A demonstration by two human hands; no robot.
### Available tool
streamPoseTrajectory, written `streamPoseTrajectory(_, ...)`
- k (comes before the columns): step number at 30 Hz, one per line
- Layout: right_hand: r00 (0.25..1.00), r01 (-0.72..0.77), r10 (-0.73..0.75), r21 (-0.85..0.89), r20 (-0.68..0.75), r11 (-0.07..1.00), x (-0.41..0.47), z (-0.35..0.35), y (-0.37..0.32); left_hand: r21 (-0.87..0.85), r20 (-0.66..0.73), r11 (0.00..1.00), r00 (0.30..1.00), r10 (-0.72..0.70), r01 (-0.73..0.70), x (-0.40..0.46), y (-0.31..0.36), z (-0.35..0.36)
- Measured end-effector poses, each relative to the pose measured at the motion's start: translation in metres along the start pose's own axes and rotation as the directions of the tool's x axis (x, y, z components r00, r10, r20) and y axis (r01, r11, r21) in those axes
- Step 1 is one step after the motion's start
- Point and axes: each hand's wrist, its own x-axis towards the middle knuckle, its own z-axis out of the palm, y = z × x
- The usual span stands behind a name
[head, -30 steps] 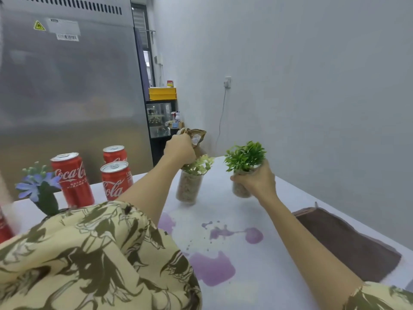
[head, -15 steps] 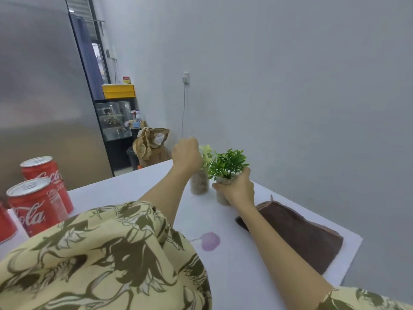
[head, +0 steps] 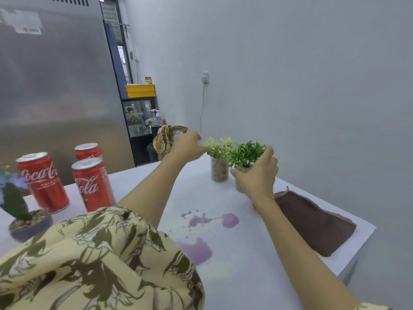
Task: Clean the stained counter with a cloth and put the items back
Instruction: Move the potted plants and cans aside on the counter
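Standing at the far end of the white counter (head: 223, 276), two small potted plants are seen side by side, the pale yellow-green plant (head: 219, 163) on the left and the dark green plant (head: 244, 156) on the right, their leaves nearly touching. The right hand (head: 257, 175) is curved loosely around the dark green plant's pot, fingers spread and thumb at the pot's near side; whether the pot is gripped or already let go cannot be told. The left hand (head: 186, 146) is held just beside the pale plant's foliage, fingers relaxed and apart, with nothing held.

The purple stains (head: 210, 220) are left unwiped on the middle of the counter, nearer the body, and the brown cloth (head: 312, 222) lies flat at the right edge, untouched. Three cola cans (head: 91, 184) and a blue-flowered pot (head: 22, 218) are grouped on the left.

Several risks can be judged from this. The narrow, pebble-filled pots could be tipped if a withdrawing hand is caught in the leaves, and one falling pot would likely knock the other. The loose sleeve (head: 100, 253) hangs close above the stains and could be dragged through the wet liquid, so that it is smeared further. The cloth, lying partly near the counter's edge, could be pulled off if grabbed carelessly.
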Motion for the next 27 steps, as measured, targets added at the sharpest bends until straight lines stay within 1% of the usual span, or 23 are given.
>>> streamPoseTrajectory(2,0.997,0.070,-0.071,0.021,0.021,0.997,-0.015,0.001,-0.016,0.018,-0.040,1.000,0.999,-0.018,0.019,-0.019,-0.008,-0.012)
streamPoseTrajectory(4,0.990,0.116,-0.120,0.052,0.078,0.992,-0.033,0.005,-0.035,0.049,-0.084,0.998,0.996,-0.041,0.045,-0.043,-0.017,-0.026)
streamPoseTrajectory(6,0.976,0.147,-0.160,0.096,0.150,0.984,-0.053,0.012,-0.056,0.037,-0.130,0.997,0.990,-0.056,0.062,-0.068,-0.027,-0.042)
streamPoseTrajectory(8,0.955,0.148,-0.185,0.166,0.232,0.975,-0.073,0.022,-0.076,0.034,-0.179,0.996,0.981,-0.071,0.079,-0.095,-0.037,-0.059)
streamPoseTrajectory(11,0.911,0.146,-0.219,0.223,0.351,0.964,-0.109,0.035,-0.106,0.054,-0.251,0.990,0.961,-0.115,0.132,-0.135,-0.058,-0.085)
streamPoseTrajectory(13,0.881,0.159,-0.257,0.263,0.398,0.952,-0.134,0.042,-0.124,0.061,-0.271,0.977,0.945,-0.181,0.205,-0.161,-0.074,-0.101)
streamPoseTrajectory(15,0.847,0.155,-0.282,0.299,0.450,0.942,-0.158,0.047,-0.141,0.115,-0.288,0.955,0.929,-0.231,0.273,-0.185,-0.091,-0.117)
streamPoseTrajectory(18,0.772,0.098,-0.299,0.359,0.561,0.928,-0.191,0.056,-0.163,0.190,-0.341,0.924,0.905,-0.254,0.332,-0.219,-0.110,-0.143)
streamPoseTrajectory(22,0.654,0.047,-0.343,0.417,0.674,0.908,-0.232,0.066,-0.188,0.189,-0.424,0.906,0.864,-0.272,0.378,-0.263,-0.128,-0.174)
streamPoseTrajectory(27,0.520,0.076,-0.393,0.416,0.759,0.906,-0.270,0.081,-0.209,0.121,-0.601,0.942,0.778,-0.183,0.315,-0.304,-0.134,-0.206)
